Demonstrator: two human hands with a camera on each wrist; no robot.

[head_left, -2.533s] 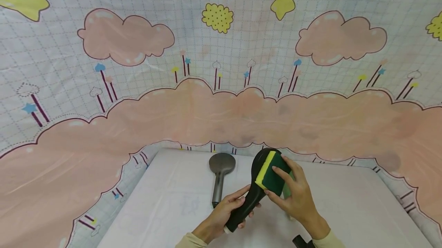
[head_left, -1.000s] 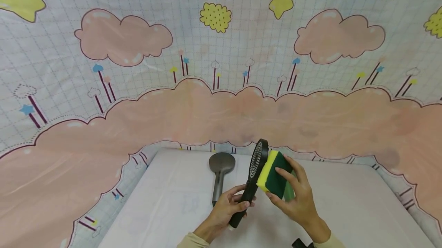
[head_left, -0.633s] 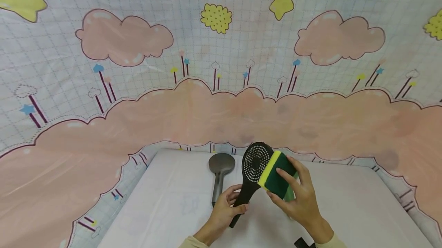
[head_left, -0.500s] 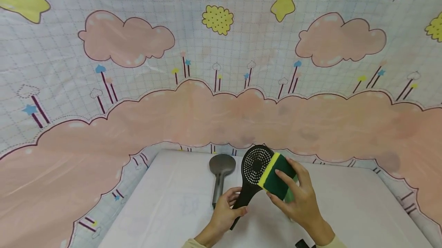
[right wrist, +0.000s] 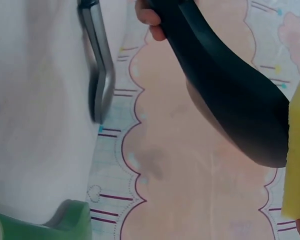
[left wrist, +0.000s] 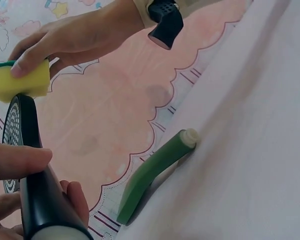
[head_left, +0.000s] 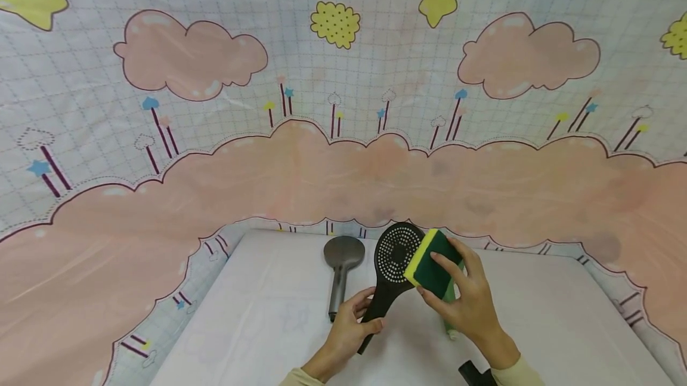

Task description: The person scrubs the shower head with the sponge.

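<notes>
The left hand [head_left: 347, 331] grips the black shower head [head_left: 397, 255], likely rigid, best held by its handle [head_left: 380, 302]; against it, the right hand [head_left: 473, 305] pinches a soft-looking sponge [head_left: 431, 275].

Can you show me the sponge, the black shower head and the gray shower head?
Sponge [left wrist: 21, 85]: left wrist view, on its yellow side.
Black shower head [head_left: 398, 253]: head view, on its dotted face.
Gray shower head [head_left: 344, 253]: head view, on its round end.
</notes>
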